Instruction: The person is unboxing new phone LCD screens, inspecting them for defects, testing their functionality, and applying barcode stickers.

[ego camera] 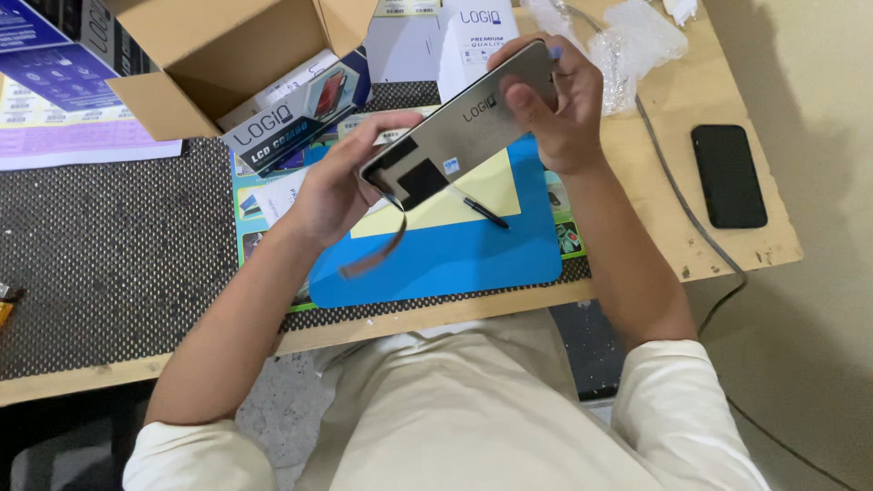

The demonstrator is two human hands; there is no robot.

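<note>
At my workbench, I hold a replacement phone display panel (466, 127) above the blue work mat (446, 250), its grey metal back turned up to me. My left hand (332, 186) grips the lower end, fingers curled along the far edge and the thumb hidden beneath, so I cannot tell how hard it presses. My right hand (555, 105) takes the upper end, the thumb laid flat on the back near the corner and the fingers wrapped close together round the far edge. The panel is tilted, its upper end farther from me than the lower.

From just below my left fingers a thin flex ribbon (380, 250) hangs loose in a curve toward the mat, touching nothing that I can see. A slim black tool (484, 213) lies on the yellow sheet (473, 191) under the panel, just beyond my left fingertips.

The step, as I judge it, is looking the part over, and doing it well means holding by the edges only, as both hands do here, with no thumb pressure on the middle of the back. The ribbon needs room to swing free; a kink or a snag on the tool would likely ruin it.

An open cardboard box (218, 64) and a slim product box (300, 114) sit beyond my left hand, and a dark phone (728, 175) lies well off to the right of my right hand.
</note>
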